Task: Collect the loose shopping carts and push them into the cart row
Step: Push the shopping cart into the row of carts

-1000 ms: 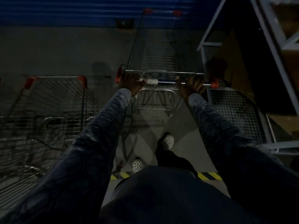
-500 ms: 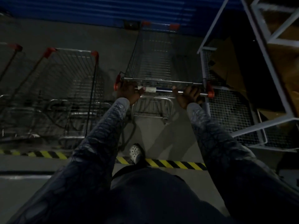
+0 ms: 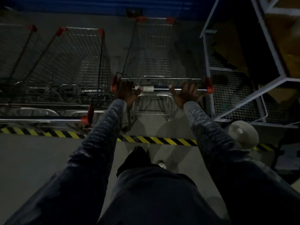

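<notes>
1. Person has stepped back since the earlier frame: yellow-black floor tape (image 3: 155, 140) now lies ahead of the shoe (image 3: 161, 164), and more of the cart row (image 3: 73, 67) shows at left.
2. Left hand (image 3: 125, 93) and right hand (image 3: 185, 94) both wrap the handle bar (image 3: 162, 90) of the loose shopping cart (image 3: 154, 51), one near each red end cap.
3. Cart stands beyond the tape, between the cart row and a wire-mesh cage (image 3: 230, 95), nose toward the blue wall (image 3: 81, 4).
</notes>
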`<state>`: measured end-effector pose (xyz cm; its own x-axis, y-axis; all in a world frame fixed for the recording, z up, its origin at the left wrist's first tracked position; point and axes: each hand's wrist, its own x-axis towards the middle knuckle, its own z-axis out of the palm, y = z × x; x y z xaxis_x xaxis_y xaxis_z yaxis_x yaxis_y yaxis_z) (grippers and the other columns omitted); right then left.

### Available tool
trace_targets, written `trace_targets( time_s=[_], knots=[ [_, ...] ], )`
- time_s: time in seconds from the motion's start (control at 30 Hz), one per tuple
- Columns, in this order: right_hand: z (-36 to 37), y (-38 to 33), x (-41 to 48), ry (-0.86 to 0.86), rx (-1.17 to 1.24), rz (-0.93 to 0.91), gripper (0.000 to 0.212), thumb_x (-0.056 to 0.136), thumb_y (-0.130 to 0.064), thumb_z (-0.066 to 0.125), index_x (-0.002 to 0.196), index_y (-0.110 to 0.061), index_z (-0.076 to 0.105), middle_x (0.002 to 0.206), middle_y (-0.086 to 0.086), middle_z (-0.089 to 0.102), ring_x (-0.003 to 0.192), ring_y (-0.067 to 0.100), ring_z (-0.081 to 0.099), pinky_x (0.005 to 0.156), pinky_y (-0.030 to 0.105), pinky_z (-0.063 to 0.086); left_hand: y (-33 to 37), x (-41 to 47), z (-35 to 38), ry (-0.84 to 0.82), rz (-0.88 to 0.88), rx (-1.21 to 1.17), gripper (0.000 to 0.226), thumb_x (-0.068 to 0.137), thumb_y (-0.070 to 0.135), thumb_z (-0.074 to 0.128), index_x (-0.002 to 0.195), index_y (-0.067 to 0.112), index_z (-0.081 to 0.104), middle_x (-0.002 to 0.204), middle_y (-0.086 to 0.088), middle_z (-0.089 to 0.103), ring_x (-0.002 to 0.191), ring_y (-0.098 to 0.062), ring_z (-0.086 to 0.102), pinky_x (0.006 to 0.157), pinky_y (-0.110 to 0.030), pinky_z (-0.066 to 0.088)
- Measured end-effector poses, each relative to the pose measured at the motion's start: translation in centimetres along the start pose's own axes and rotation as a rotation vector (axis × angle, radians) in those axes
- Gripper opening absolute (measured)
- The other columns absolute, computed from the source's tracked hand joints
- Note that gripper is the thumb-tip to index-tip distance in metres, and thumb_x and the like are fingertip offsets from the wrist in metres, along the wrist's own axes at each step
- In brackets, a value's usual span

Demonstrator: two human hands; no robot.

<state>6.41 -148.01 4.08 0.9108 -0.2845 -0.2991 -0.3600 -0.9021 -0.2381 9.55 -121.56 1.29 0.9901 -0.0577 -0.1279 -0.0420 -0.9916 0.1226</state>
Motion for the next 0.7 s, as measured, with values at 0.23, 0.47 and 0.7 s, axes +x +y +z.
trace_targets(
  time_s=[0.23,0.47,0.7],
  knots=[
    [2.9,2.2,-2.6,0.089,-0.179,-0.163,0.114,0.072,-0.096,0.009,0.149,-0.016,0.034,0.158,0.013,0.027,0.147,0.032,0.019,0.114,0.070,0.004,-1.3,-5.2,0.6,0.065,0.070,-0.107,0.075,0.094,0.074,0.028,0.124,0.016,0.065,0.133,-0.010,0.061,0.138,-0.031,0.041,0.124,-0.048,0.003],
    [4.7,1.4,-6.9,0.163,-0.126,-0.233,0.092,0.081,-0.090,0.014,0.138,-0.029,0.051,0.148,0.007,0.044,0.141,0.033,0.026,0.118,0.060,0.004,-3.2,-7.3,0.7,0.132,0.195,-0.019,0.067,0.091,0.057,0.022,0.095,0.020,0.078,0.089,-0.007,0.076,0.097,-0.031,0.068,0.118,-0.048,0.022],
    [6.3,1.4,-8.7,0.122,0.056,-0.312,0.089,0.071,-0.099,0.015,0.107,-0.035,0.065,0.126,-0.009,0.052,0.130,0.026,0.033,0.112,0.055,0.024,-7.3,-6.6,1.0,-0.020,0.277,0.041,0.074,0.083,0.054,0.017,0.100,0.013,0.076,0.102,-0.017,0.073,0.101,-0.038,0.063,0.099,-0.041,0.043]
  ],
)
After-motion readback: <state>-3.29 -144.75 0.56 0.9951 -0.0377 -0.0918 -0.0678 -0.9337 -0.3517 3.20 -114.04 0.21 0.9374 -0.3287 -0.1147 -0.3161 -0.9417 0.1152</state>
